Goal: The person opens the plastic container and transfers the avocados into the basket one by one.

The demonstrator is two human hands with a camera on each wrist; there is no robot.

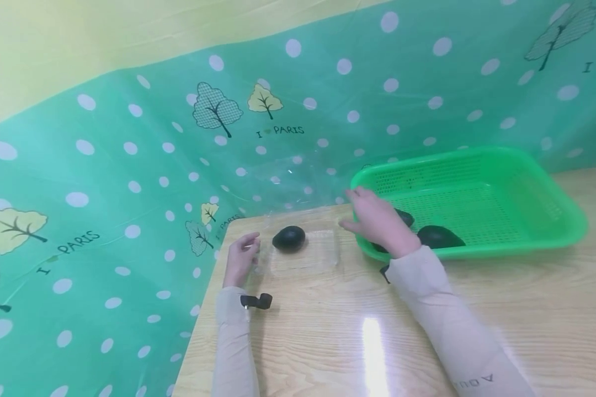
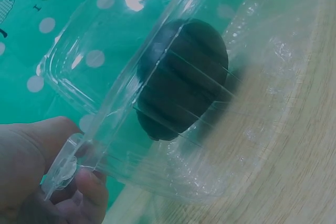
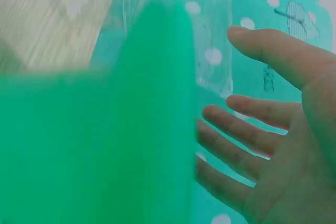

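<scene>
A clear plastic clamshell box [image 1: 305, 263] lies with its lid raised at the back, and one dark avocado [image 1: 289, 239] rests in its left part. At the box's left edge, my left hand [image 1: 240, 259] pinches the rim's tab between thumb and curled fingers, seen closely in the left wrist view. My right hand [image 1: 377, 218] is over the left rim of a green basket [image 1: 551, 242], its fingers spread and holding nothing. Inside the basket, another avocado [image 1: 439, 236] lies near the front wall. A further avocado [image 1: 404, 217] is partly hidden behind my right hand.
A wooden table [image 1: 318, 342] carries the box and basket. Behind and to the left hangs a green dotted curtain [image 1: 144, 231], close against the table edge. The basket's raised wall stands between the box side and the avocados in it.
</scene>
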